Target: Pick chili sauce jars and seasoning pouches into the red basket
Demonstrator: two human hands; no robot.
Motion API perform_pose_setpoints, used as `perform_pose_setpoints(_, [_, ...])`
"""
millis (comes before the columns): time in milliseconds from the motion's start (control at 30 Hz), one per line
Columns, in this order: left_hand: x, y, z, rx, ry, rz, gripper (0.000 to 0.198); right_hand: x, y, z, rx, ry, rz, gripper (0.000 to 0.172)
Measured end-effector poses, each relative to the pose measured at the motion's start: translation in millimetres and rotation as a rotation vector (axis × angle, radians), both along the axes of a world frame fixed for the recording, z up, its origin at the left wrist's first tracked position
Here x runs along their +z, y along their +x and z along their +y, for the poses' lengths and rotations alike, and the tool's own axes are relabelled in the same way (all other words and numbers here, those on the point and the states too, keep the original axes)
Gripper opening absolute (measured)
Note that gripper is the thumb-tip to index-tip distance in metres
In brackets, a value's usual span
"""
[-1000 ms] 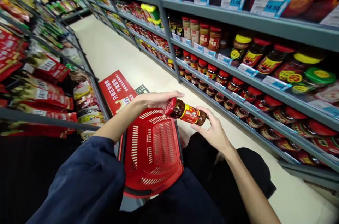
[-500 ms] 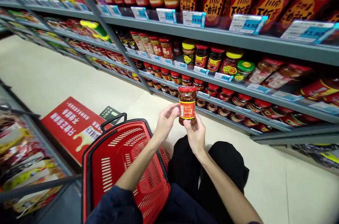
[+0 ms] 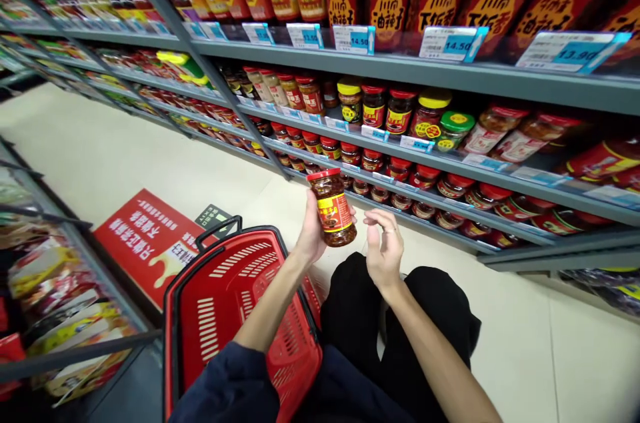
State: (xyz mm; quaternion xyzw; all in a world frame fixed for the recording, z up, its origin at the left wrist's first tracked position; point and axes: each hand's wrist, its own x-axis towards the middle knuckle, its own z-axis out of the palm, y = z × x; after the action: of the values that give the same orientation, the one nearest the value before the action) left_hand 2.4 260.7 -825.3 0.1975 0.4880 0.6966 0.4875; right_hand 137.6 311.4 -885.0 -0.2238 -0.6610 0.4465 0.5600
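My left hand (image 3: 313, 233) grips a glass jar of chili sauce (image 3: 333, 208) with a red lid and a red and yellow label, held upright in front of the shelves. My right hand (image 3: 384, 251) hovers just right of the jar with its fingers loosely apart, touching nothing. A red plastic shopping basket (image 3: 225, 303) hangs at my left forearm, below the jar, and looks empty. I am crouched low, my knees in dark trousers (image 3: 410, 316) beneath my hands.
Grey shelving (image 3: 450, 73) on the right carries rows of red-lidded jars (image 3: 400, 173), taller bottles above, and blue price tags (image 3: 353, 38). Packaged goods (image 3: 55, 316) fill a rack at the left. A red floor sticker (image 3: 145, 243) lies on the pale aisle floor (image 3: 100, 156).
The jar went from lying sideways over the basket to upright before the shelves. My right hand has let go of it and drawn slightly away; the left hand alone holds it.
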Motion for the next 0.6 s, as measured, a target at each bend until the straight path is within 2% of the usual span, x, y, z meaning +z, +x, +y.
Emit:
perform_pose_setpoints(167, [-2.2, 16, -4, -0.049, -0.010, 0.025, 0.086, 3.0, 1, 7, 0.035, -0.080, -0.037, 0.031])
perform_pose_setpoints(300, [-16.6, 29, -2, -0.102, -0.010, 0.089, 0.086, 4.2, 5, 8, 0.115, -0.198, -0.034, 0.036])
perform_pose_setpoints(400, [-29.1, 34, 6, -0.106, -0.068, 0.169, 0.090, 8.0, 15, 14, 0.177, -0.322, 0.031, 0.058])
perform_pose_setpoints(467, [-35.2, 37, 9, -0.098, -0.143, 0.240, 0.086, 11.5, 25, 16, 0.219, -0.359, 0.050, 0.077])
perform_pose_setpoints(500, [-37.8, 40, 10, -0.084, -0.169, 0.279, 0.082, 12.6, 30, 16, 0.225, -0.370, 0.049, 0.081])
perform_pose_setpoints(600, [-47.8, 56, 7, 0.004, -0.148, 0.333, 0.070, 11.6, 41, 17, 0.145, -0.403, 0.085, 0.072])
